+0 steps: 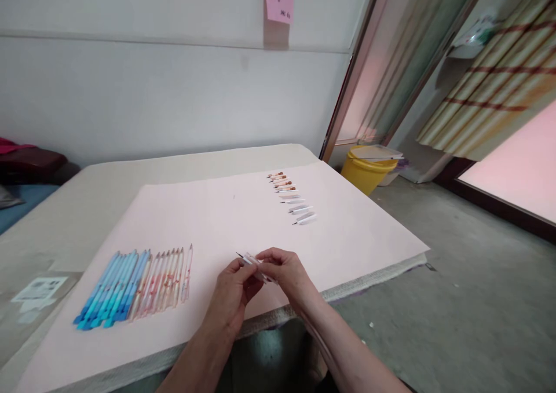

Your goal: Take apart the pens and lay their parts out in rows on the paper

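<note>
In the head view, the left hand [232, 291] and right hand [282, 268] each have a narrow, pinched grip on one slim white pen part [249, 258] above the table's [243, 207] near edge, its dark tip toward the far left corner, its long axis slanting back toward the near right. About eight short pen pieces [285, 189] lie toward the far right corner, dark tips leftward; blue pens [115, 286] and pinkish pens [163, 280], too tightly packed to count, lie by the near left corner.

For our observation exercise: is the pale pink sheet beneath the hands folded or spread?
Spread: the pale pink sheet lies flat, its far corners showing, blue pens resting on it.
</note>
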A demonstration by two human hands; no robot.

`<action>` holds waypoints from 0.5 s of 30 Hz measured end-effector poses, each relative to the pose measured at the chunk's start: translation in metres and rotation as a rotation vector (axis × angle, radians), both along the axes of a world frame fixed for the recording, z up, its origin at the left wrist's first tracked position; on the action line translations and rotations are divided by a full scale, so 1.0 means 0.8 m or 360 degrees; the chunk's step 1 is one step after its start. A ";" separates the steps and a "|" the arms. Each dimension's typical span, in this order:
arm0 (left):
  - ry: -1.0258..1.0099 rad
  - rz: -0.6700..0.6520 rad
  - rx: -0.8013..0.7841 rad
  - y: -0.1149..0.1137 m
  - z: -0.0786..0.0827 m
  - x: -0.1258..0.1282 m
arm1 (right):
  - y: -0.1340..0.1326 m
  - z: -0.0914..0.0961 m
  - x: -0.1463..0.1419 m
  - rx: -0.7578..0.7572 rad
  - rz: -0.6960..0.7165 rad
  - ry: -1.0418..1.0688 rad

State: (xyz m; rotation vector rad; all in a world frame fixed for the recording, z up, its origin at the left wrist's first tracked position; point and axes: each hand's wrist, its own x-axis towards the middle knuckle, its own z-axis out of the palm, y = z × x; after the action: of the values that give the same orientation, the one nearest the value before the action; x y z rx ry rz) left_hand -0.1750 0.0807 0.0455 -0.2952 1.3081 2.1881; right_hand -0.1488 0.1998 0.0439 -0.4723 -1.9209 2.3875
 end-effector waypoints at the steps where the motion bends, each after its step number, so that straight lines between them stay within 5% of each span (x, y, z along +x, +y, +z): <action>1: 0.0023 0.0011 0.0009 -0.001 0.000 -0.001 | -0.001 0.001 0.001 -0.0038 0.0010 -0.0025; 6: 0.0129 0.0033 0.0039 -0.005 0.000 -0.004 | -0.001 0.000 0.005 -0.0106 0.0100 -0.0060; 12: 0.0300 0.0113 -0.0381 -0.007 -0.005 -0.005 | -0.001 -0.005 0.003 -0.0088 0.0130 -0.0042; 15: 0.0254 0.0136 -0.0193 -0.004 -0.005 -0.004 | -0.002 -0.006 0.002 -0.0099 0.0104 -0.0140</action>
State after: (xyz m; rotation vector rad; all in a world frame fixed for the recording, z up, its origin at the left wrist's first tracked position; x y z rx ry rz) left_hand -0.1783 0.0775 0.0414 -0.2303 1.5451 2.2458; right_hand -0.1470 0.1985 0.0393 -0.5348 -1.9303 2.5145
